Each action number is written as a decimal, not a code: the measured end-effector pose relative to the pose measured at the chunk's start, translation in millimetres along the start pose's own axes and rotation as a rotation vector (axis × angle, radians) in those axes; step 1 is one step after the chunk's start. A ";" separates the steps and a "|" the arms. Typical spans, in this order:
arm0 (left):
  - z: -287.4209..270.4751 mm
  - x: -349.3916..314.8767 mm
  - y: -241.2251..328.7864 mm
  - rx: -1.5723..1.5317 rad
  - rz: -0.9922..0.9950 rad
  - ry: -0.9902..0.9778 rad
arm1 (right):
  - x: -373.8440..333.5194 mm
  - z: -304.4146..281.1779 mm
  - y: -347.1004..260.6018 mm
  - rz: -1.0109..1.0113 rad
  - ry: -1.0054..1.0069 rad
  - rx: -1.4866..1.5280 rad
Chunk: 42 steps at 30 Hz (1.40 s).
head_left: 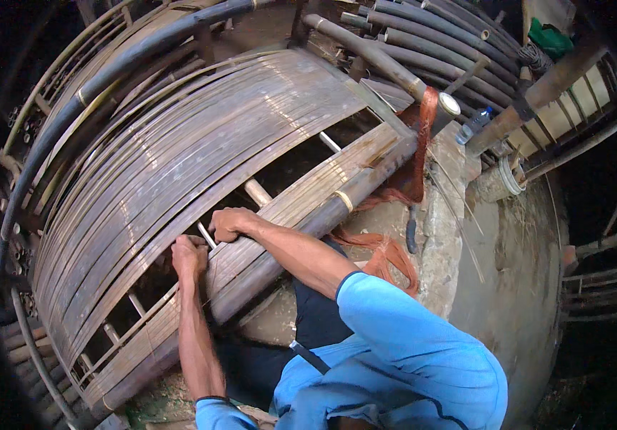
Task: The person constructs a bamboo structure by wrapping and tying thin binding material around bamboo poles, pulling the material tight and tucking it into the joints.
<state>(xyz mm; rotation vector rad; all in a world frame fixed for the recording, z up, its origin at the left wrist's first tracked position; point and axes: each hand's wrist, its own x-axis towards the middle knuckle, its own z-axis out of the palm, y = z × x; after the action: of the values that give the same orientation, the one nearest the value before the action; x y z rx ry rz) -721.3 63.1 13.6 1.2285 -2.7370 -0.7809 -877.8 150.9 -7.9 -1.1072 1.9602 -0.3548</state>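
A wide bamboo platform of long split slats (201,154) lies in front of me. Along its near side runs a thick bamboo pole (308,222) with flat bamboo strips (308,190) beside it; a dark gap with short crosspieces (257,192) separates these from the slats. At this gap, my left hand (190,256) has its fingers curled in at the near strips. Close by on its right, my right hand (228,223) is closed beside a thin pale crosspiece (207,235). Whatever either hand pinches is hidden by the fingers.
Orange netting (423,136) hangs at the platform's right corner and trails onto the ground. A plastic bottle (473,125) stands on a concrete ledge (443,215), near a white bucket (500,180). Bamboo poles (430,46) are stacked at the back. A dark pole (79,107) curves along the far left.
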 end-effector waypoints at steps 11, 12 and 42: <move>-1.2 16.8 -8.3 -0.135 0.074 -0.121 | -23.3 -4.8 11.6 -0.148 0.329 0.098; -19.3 8.3 -6.0 -0.179 0.112 -0.128 | -27.4 -13.8 7.3 -0.278 0.266 0.135; -217.9 -252.1 -192.9 -0.304 -0.129 0.063 | -78.8 -18.2 44.2 -0.262 0.664 0.455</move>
<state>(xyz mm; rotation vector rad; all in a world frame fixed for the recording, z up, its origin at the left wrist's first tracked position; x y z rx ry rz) -364.1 41.0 155.7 1.3425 -2.3945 -1.1007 -896.7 237.1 18.8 -1.0120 2.1144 -1.3818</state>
